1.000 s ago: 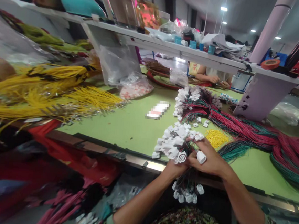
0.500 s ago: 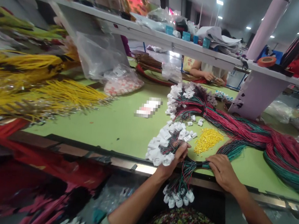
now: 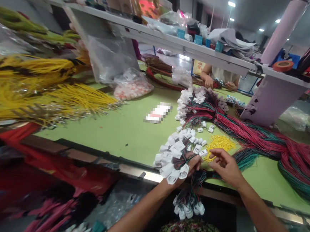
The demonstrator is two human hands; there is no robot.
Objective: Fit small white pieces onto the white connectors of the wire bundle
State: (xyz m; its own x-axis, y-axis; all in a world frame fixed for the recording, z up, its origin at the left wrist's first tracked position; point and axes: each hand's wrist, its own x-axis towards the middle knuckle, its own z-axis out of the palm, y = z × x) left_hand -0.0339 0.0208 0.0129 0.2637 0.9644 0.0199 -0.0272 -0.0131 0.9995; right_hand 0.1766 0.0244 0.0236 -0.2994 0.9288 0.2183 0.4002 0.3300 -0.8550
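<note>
My left hand [image 3: 191, 165] is closed around a bundle of thin wires with white plastic connectors [image 3: 173, 153] fanned out over its fingers. More wires of dark, red and green hang past the table edge, ending in a cluster of white connectors [image 3: 189, 207]. My right hand [image 3: 226, 168] is raised just right of the left one, thumb and fingers apart, with nothing visible between them. Right behind its fingertips lies a pile of small yellow pieces [image 3: 222, 144]. A thick bundle of red and green wires [image 3: 255, 133] stretches away to the right.
Yellow wires [image 3: 73, 97] cover the left of the green table [image 3: 116, 127]. A bag of pink and white pieces [image 3: 133, 87] lies behind. A loaded shelf [image 3: 161, 38] spans above. Across the table a person's hands [image 3: 208, 81] work. Red cloth [image 3: 41, 157] hangs at the lower left.
My right hand has let go of the wires near the table edge and risen leftward toward the yellow pieces. My left hand still holds its bundle, with the connectors slightly turned. The view has shifted slightly.
</note>
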